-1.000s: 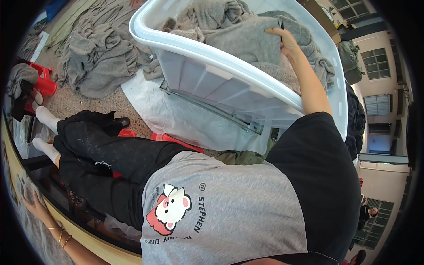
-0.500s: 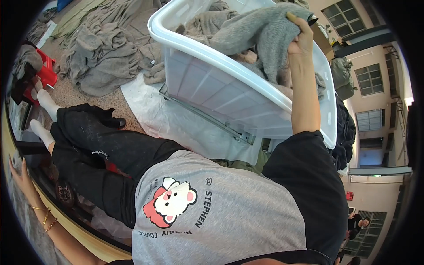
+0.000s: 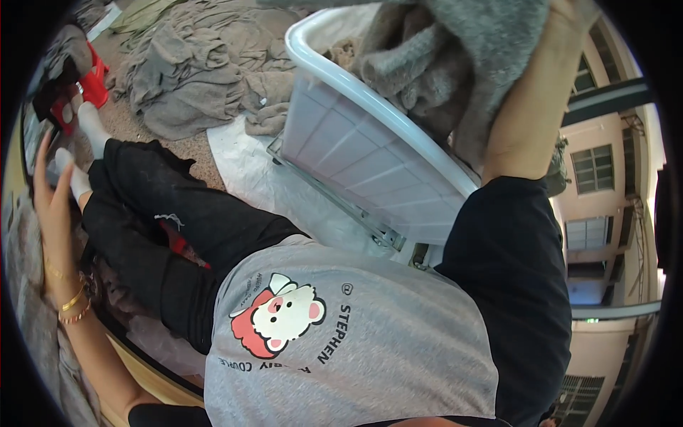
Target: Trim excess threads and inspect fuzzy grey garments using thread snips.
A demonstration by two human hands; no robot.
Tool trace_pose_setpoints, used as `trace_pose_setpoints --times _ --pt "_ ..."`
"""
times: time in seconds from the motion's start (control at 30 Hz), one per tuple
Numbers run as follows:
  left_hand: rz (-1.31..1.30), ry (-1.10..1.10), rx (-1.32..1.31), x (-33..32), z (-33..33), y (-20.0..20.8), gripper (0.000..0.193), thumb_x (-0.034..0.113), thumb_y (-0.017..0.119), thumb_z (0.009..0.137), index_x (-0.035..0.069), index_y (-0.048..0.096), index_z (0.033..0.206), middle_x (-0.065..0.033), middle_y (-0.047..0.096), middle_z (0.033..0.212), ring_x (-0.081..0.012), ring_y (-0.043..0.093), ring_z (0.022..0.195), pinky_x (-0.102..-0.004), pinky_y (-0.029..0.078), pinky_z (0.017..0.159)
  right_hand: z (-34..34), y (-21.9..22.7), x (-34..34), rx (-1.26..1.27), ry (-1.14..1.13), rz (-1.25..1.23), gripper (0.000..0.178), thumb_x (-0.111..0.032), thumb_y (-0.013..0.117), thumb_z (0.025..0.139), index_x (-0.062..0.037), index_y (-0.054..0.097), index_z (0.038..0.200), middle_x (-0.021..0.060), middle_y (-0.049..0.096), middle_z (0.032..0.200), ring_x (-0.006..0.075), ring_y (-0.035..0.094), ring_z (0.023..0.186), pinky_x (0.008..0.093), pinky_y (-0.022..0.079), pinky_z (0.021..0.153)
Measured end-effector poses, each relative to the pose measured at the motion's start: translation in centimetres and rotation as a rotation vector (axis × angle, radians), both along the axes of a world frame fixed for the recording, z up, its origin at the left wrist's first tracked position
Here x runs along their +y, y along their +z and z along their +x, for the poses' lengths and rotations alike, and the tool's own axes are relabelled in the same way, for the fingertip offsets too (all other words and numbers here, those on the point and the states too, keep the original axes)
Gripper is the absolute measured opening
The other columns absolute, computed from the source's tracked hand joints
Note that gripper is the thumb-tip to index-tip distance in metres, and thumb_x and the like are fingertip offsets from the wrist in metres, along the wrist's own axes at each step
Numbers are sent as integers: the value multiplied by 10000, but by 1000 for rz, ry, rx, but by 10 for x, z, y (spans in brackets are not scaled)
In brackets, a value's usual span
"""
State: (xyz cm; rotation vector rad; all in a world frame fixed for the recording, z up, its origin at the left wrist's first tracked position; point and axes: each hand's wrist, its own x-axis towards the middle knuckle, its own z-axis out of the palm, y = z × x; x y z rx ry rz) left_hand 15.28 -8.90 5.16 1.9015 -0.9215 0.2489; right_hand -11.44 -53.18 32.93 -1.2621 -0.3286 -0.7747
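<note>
My right hand is high at the upper right edge, its fingers partly cut off and blurred. From it hangs a grey fluffy fabric piece, bunched and draped over the white plastic tub. The tub's inside is largely hidden behind this cloth. At the far left my left hand, with bracelets at the wrist, has its fingers stretched out and holds nothing. It is beside grey cloth lying along a wooden table edge; whether it touches the cloth, I cannot tell.
A heap of grey-brown fabric lies on the floor beyond the tub. The tub rests on a metal frame over a white sheet. A red plastic stool stands at the upper left, near my feet.
My right hand has risen up and to the right, lifting the grey fabric partly out of the tub. My left hand has moved up and slightly right, away from the cloth's near part.
</note>
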Motion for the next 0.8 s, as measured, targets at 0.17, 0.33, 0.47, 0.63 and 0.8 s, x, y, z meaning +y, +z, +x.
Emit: trace_pose_setpoints --times 0.17,0.33,0.47,0.63,0.8 --pt "-18 -195 -147 -82 -57 14 525 169 686 825 108 548 1329 -161 469 1407 -272 370 1360 -374 275 1113 22 24 25 94 154 119 168 -44 608 810 41 649 949 187 694 912 295 690 755 419 598 734" --pt "-284 -487 -116 -151 -113 47 714 277 795 739 34 500 1342 -190 411 1434 -276 367 1356 -372 296 1109 41 36 47 240 277 260 166 -46 612 814 41 648 950 187 694 913 294 690 756 420 598 733" --pt "-61 -878 639 -160 -130 136 320 133 747 816 -61 613 1033 -151 633 1150 -166 634 986 -291 540 815 47 48 61 345 342 365 165 -48 615 816 40 648 951 187 694 914 294 691 757 420 598 733" --pt "-921 -577 594 -111 -98 102 340 147 734 804 -28 637 1078 -130 656 1085 -212 601 1036 -335 460 899 88 37 85 513 528 526 163 -50 618 820 40 647 953 186 694 916 294 691 758 420 598 733" --pt "-1240 -301 645 35 -90 78 199 135 618 827 -2 673 960 -74 687 930 -185 632 890 -324 477 879 148 2 110 744 765 737 162 -52 622 823 39 647 954 186 694 917 293 691 759 420 597 733"
